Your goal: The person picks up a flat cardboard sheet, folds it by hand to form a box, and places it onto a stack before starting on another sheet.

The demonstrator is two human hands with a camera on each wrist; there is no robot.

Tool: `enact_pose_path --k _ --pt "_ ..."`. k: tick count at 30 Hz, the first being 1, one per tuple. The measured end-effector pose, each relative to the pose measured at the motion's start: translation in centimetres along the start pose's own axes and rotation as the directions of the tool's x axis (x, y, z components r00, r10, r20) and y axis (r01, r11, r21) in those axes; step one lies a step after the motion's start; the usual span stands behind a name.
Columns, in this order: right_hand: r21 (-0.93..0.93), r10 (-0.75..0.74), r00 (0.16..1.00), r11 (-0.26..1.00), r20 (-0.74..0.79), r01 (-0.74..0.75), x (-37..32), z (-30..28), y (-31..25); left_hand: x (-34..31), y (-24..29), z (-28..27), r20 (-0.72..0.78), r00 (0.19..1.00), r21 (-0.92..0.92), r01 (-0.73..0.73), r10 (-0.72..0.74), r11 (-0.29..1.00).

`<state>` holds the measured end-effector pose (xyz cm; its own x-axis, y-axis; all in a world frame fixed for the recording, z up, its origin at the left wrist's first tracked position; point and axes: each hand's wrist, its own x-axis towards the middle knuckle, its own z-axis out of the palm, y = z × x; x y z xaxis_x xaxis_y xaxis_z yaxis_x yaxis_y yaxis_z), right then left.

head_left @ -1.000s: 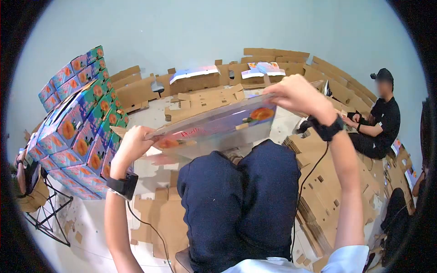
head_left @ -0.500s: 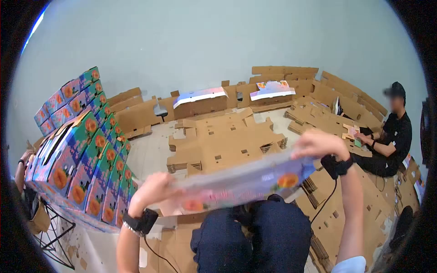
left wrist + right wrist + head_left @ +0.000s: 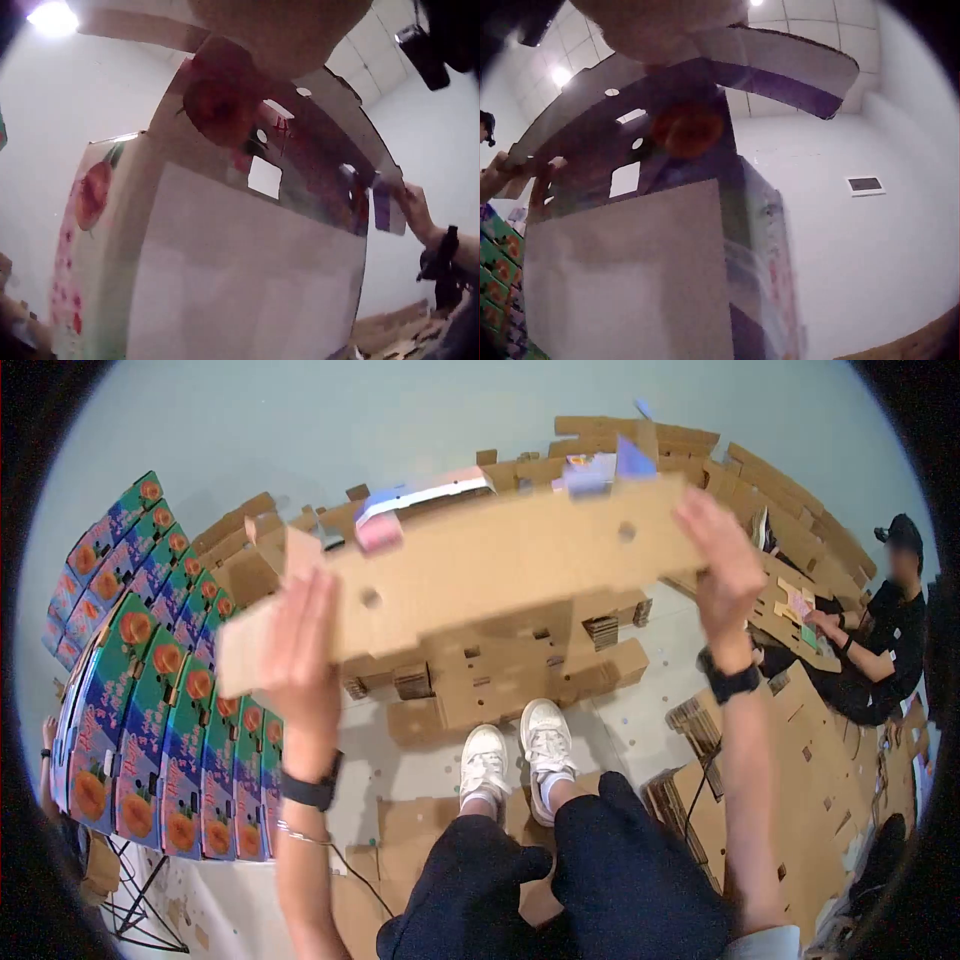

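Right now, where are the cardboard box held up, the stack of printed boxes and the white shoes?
cardboard box [image 3: 500, 570], head view, middle of its brown face.
stack of printed boxes [image 3: 150, 700], head view, a green front panel.
white shoes [image 3: 485, 760], head view, laces of one shoe.

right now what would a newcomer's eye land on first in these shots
The long brown carton, spanning the middle of the head view, is held at its ends by the left grip and right grip. Next comes the wall of fruit-printed boxes stacked at the left, then the white shoes below the carton.
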<state>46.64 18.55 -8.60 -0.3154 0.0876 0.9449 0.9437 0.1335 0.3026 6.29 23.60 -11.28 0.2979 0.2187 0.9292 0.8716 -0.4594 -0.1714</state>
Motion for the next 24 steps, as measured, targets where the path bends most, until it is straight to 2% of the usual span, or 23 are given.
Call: enact_pose_path --k 2,3,4,5,6,7,8,9,10,11,12,13,15,16,18,19,21,22,24 --pt "-0.001 0.047 0.978 0.999 0.204 -0.048 -7.8 1.1 -1.7 -7.0 1.5 3.4 0.267 0.963 -0.084 0.051 -0.027 0.995" --pt "0.053 0.103 0.940 0.990 0.325 -0.127 -12.2 1.5 -2.5 -10.9 2.3 4.9 0.408 0.912 -0.178 0.119 -0.037 0.977" --pt "0.074 0.140 0.878 0.978 0.458 -0.194 -17.1 2.0 -3.1 -14.0 3.6 5.9 0.539 0.842 -0.215 0.150 -0.011 0.965" --pt "0.097 0.213 0.706 0.923 0.676 -0.371 -22.0 1.7 -3.6 -17.5 4.4 6.9 0.642 0.766 -0.242 0.198 0.004 0.950" --pt "0.071 0.234 0.475 0.839 0.848 -0.540 -25.5 1.4 -4.4 -19.7 5.2 7.4 0.793 0.609 -0.181 0.234 0.001 0.955" --pt "0.064 0.238 0.462 0.834 0.854 -0.548 -27.1 1.3 -5.3 -20.8 5.7 8.1 0.933 0.350 -0.165 0.197 0.088 0.966" --pt "0.045 0.245 0.390 0.796 0.887 -0.604 -28.5 1.1 -6.0 -21.8 5.8 8.5 0.938 0.335 -0.167 0.202 0.092 0.965" --pt "0.021 0.247 0.313 0.754 0.917 -0.657 -29.4 0.8 -6.6 -22.6 6.0 8.5 0.905 0.404 -0.219 0.166 0.136 0.961" --pt "0.015 0.249 0.303 0.749 0.920 -0.662 -29.8 1.4 -6.5 -23.0 6.0 8.6 0.860 0.476 -0.268 0.121 0.181 0.956" --pt "0.008 0.209 0.278 0.785 0.938 -0.620 -30.0 2.4 -6.0 -22.9 5.5 9.1 0.887 0.426 -0.241 0.100 0.178 0.965" --pt "0.002 0.171 0.245 0.816 0.954 -0.578 -30.0 3.1 -5.7 -22.4 4.6 9.5 0.891 0.413 -0.250 0.094 0.191 0.964" --pt "-0.004 0.174 0.236 0.812 0.956 -0.584 -29.3 3.7 -5.7 -21.7 3.6 10.1 0.845 0.504 -0.238 0.054 0.179 0.970" --pt "-0.041 0.289 0.349 0.819 0.891 -0.573 -27.3 5.2 -5.9 -18.8 2.4 11.3 0.721 0.668 -0.212 -0.037 0.182 0.977" --pt "-0.042 0.290 0.346 0.817 0.892 -0.575 -26.0 5.4 -5.9 -16.1 2.0 11.3 0.647 0.736 -0.200 -0.088 0.199 0.976" --pt "-0.056 0.493 0.419 0.695 0.762 -0.717 -23.7 5.2 -6.3 -11.6 1.6 11.6 0.546 0.797 -0.169 -0.195 0.256 0.966" --pt "-0.055 0.490 0.415 0.694 0.767 -0.717 -23.9 5.1 -7.0 -9.5 1.6 11.4 0.552 0.795 -0.168 -0.192 0.254 0.967" --pt "0.031 0.576 0.476 0.616 0.665 -0.788 -24.6 4.4 -8.3 -6.8 2.2 11.2 0.430 0.820 -0.104 -0.369 0.377 0.923" --pt "0.032 0.578 0.477 0.614 0.663 -0.788 -25.4 4.3 -9.0 -6.8 2.0 11.2 0.429 0.820 -0.103 -0.372 0.379 0.922" --pt "-0.078 0.578 0.202 0.423 0.791 -0.903 -28.0 4.9 -10.8 -7.8 0.6 11.7 0.478 0.794 -0.071 -0.393 0.377 0.917"
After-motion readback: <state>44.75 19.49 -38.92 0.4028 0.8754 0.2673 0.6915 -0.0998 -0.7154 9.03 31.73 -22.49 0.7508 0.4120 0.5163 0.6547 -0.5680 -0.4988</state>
